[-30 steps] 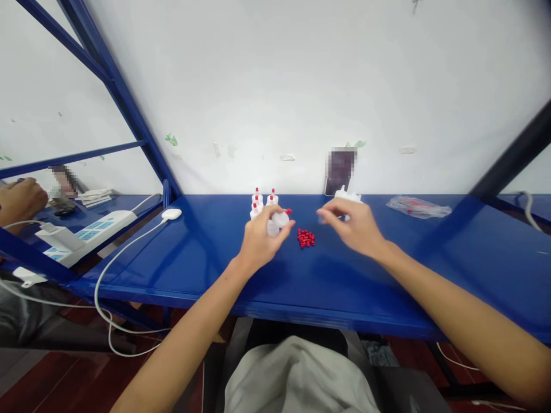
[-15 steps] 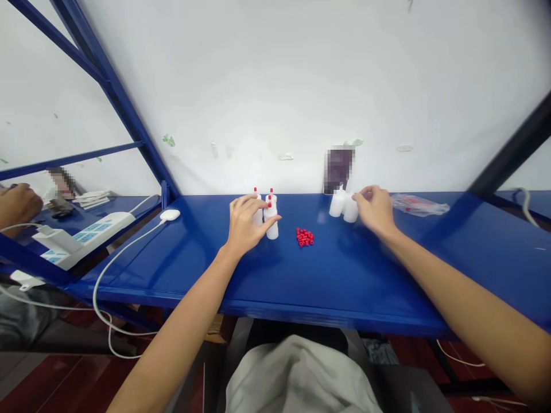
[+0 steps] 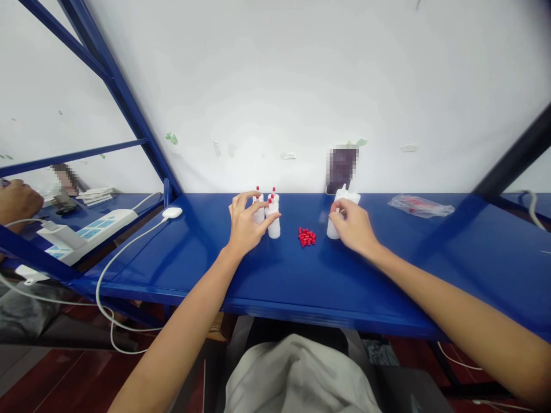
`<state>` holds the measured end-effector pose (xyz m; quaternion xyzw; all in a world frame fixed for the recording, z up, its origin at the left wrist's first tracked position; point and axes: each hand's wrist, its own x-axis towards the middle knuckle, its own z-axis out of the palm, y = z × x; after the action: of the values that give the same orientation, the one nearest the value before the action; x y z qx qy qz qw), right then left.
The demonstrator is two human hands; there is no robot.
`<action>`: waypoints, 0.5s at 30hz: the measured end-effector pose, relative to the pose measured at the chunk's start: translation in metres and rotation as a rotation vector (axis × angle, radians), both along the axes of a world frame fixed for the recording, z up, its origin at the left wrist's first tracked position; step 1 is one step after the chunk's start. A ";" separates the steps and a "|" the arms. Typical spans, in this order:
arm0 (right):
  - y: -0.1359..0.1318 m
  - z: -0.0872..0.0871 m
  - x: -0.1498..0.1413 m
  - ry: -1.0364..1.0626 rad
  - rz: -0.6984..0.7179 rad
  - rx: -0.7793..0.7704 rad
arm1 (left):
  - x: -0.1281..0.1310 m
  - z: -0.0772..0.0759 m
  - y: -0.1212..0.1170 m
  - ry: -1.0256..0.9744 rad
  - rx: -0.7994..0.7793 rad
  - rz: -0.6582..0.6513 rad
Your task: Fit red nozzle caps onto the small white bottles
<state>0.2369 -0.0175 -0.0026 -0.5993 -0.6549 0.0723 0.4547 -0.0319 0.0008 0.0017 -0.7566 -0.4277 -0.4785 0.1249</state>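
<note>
My left hand (image 3: 244, 222) hovers with fingers spread beside several small white bottles with red caps (image 3: 272, 218) standing on the blue shelf (image 3: 387, 269); its fingertips touch the nearest one. My right hand (image 3: 352, 225) is wrapped round an uncapped white bottle (image 3: 333, 223), just in front of more uncapped white bottles (image 3: 349, 197) near the wall. A small heap of loose red caps (image 3: 306, 236) lies between my hands.
A dark phone (image 3: 341, 170) leans on the wall behind the uncapped bottles. A clear plastic bag (image 3: 419, 205) lies to the right. At left are a white mouse (image 3: 171, 213), a power strip (image 3: 92, 226) with cables, and another person's hand (image 3: 17, 199).
My left hand set a capped bottle down with the others and opened. My right hand reached back to the uncapped bottles, took one and drew it toward the red caps.
</note>
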 end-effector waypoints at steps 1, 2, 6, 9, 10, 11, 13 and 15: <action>-0.002 -0.001 -0.004 0.034 0.078 -0.003 | 0.000 0.000 0.000 -0.003 -0.007 -0.001; -0.003 -0.002 -0.006 0.085 0.155 -0.022 | -0.001 0.000 0.000 -0.002 -0.017 -0.001; -0.003 -0.004 -0.008 0.306 0.387 -0.186 | -0.001 -0.001 0.001 0.019 -0.058 0.013; -0.001 -0.006 -0.008 0.308 0.418 -0.248 | -0.001 -0.003 0.000 0.035 -0.079 0.004; -0.001 -0.007 -0.008 0.293 0.418 -0.257 | 0.000 -0.003 0.000 0.041 -0.088 0.002; -0.001 -0.007 -0.008 0.281 0.417 -0.264 | 0.000 -0.003 0.000 0.046 -0.094 0.003; -0.001 -0.008 -0.008 0.273 0.407 -0.272 | 0.001 -0.002 -0.001 0.038 -0.087 0.015; 0.000 -0.008 -0.008 0.284 0.389 -0.265 | 0.002 0.001 -0.002 -0.002 -0.050 0.046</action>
<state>0.2291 -0.0180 -0.0105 -0.5003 -0.6724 0.3264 0.4371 -0.0303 -0.0013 0.0022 -0.7491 -0.4568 -0.4654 0.1164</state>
